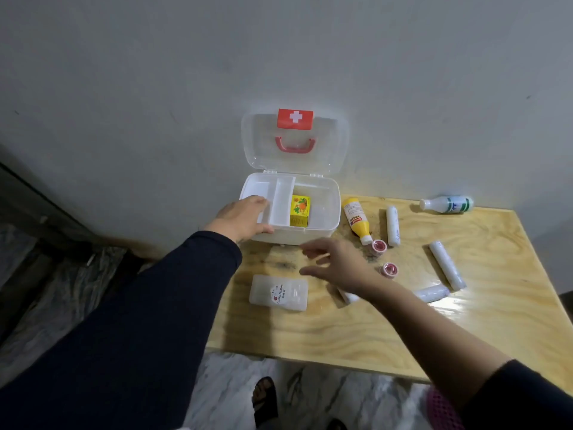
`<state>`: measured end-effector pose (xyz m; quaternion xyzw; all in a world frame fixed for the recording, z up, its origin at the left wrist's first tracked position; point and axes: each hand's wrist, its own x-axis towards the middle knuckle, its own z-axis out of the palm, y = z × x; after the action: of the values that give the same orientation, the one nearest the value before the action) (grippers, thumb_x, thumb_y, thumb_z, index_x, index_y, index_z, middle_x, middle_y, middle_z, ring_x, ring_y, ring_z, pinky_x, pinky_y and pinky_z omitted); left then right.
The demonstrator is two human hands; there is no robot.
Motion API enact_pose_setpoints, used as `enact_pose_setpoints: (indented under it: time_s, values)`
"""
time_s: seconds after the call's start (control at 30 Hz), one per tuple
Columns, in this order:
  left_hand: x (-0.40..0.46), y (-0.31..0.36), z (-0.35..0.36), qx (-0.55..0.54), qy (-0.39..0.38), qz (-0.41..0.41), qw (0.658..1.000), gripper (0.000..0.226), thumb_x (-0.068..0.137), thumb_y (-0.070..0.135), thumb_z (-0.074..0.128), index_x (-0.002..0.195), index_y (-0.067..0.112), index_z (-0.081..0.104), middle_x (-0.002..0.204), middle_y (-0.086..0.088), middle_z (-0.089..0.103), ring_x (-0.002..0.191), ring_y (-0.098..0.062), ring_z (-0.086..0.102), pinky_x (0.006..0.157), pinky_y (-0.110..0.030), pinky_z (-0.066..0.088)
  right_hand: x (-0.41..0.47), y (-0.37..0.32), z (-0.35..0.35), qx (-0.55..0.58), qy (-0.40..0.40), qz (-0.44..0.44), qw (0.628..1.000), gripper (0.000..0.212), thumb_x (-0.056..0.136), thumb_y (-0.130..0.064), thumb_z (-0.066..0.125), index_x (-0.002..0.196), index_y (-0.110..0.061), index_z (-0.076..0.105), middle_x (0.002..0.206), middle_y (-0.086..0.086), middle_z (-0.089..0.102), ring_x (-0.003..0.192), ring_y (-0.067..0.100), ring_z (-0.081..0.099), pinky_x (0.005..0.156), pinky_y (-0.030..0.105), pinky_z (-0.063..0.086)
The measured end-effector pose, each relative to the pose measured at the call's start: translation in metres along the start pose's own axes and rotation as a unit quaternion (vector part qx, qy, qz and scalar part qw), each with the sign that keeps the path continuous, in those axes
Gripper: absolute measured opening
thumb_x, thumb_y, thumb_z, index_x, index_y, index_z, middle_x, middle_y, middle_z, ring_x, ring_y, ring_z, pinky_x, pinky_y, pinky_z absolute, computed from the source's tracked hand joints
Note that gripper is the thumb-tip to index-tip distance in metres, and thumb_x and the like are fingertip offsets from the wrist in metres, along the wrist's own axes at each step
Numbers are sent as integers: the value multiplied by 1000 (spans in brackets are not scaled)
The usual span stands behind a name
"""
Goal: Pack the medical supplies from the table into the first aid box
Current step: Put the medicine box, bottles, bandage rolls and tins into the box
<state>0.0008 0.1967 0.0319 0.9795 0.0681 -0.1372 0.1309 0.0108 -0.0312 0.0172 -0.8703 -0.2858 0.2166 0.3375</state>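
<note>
The white first aid box [325, 228] stands open at the table's back left, its clear lid [335, 144] up against the wall. A white inner tray [282, 200] covers its left half, and a yellow carton [300, 211] lies beside it inside. My left hand [245, 217] grips the box's left front corner and tray edge. My right hand [338, 265] hovers open above the table in front of the box, holding nothing. A yellow bottle [356, 220], a white bottle [446, 203], bandage rolls [392, 225] [446, 264] [431, 293] and two red tape rolls [378, 246] [389, 270] lie to the right.
A clear plastic case [279, 292] labelled cling film lies near the wooden table's [310, 330] front left. A grey wall stands directly behind the box. Marble floor and a sandalled foot [265, 398] show below the table's front edge.
</note>
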Motion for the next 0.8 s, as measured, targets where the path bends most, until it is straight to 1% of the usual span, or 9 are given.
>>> enact_pose_setpoints:
  time_s: [0.07,0.13,0.2,0.27,0.37,0.5,0.57,0.63,0.8]
  values:
    - [1,0,0,-5,3,-2,1000,74,87,47,61,146,16,32,154,0,32,132,-29,42,104,-42,39,-7,14,21,-24,-23,3,999,60,73,-27,81,127,-14,58,123,3,65,108,15,62,94,30,53]
    - [1,-1,1,-12,4,-5,1000,75,86,47,62,147,17,31,155,1,30,133,-28,42,105,-41,39,-10,25,40,-40,-35,7,999,73,71,-30,82,134,-14,51,133,5,55,118,19,54,99,33,48]
    - [2,-2,2,-15,4,-6,1000,76,85,47,63,147,17,31,156,1,29,135,-27,40,107,-41,37,-10,34,55,-47,-40,14,998,83,67,-34,82,138,-14,45,137,5,49,125,22,47,105,37,42]
    - [4,-2,2,-14,4,-4,1000,77,85,47,64,148,17,30,156,1,28,137,-26,37,109,-40,34,-8,40,66,-67,-43,15,997,88,65,-38,82,140,-15,42,137,4,46,126,23,43,107,35,38]
    - [5,-4,3,-15,7,-4,1000,77,85,47,64,148,18,30,157,1,27,139,-24,34,109,-39,32,-6,45,72,-77,-33,3,996,80,66,-37,81,135,-14,48,132,5,50,122,24,45,104,32,37]
    - [5,-6,7,-25,17,-6,1000,78,85,47,64,149,19,30,157,1,27,139,-23,33,110,-38,31,-9,47,65,-68,-28,-4,997,66,64,-32,82,122,-12,59,119,6,59,110,24,53,96,30,44]
    - [5,-6,9,-32,21,-6,999,77,85,46,65,148,19,30,157,2,27,139,-23,33,110,-38,31,-15,48,54,-65,-22,1,998,64,62,-33,83,118,-13,61,114,3,60,103,19,56,89,27,48]
    - [6,-7,11,-34,27,-6,999,77,85,46,64,148,19,30,157,3,27,138,-24,35,108,-38,32,-22,50,36,-71,-16,7,997,63,61,-36,84,116,-16,61,111,-1,61,94,11,53,83,21,46]
    - [5,-8,16,-7,32,-1,999,74,89,49,57,149,19,26,158,4,24,138,-24,34,106,-39,35,-37,49,-27,-87,19,28,996,64,62,-35,85,118,-15,60,110,-3,61,93,11,56,85,27,51]
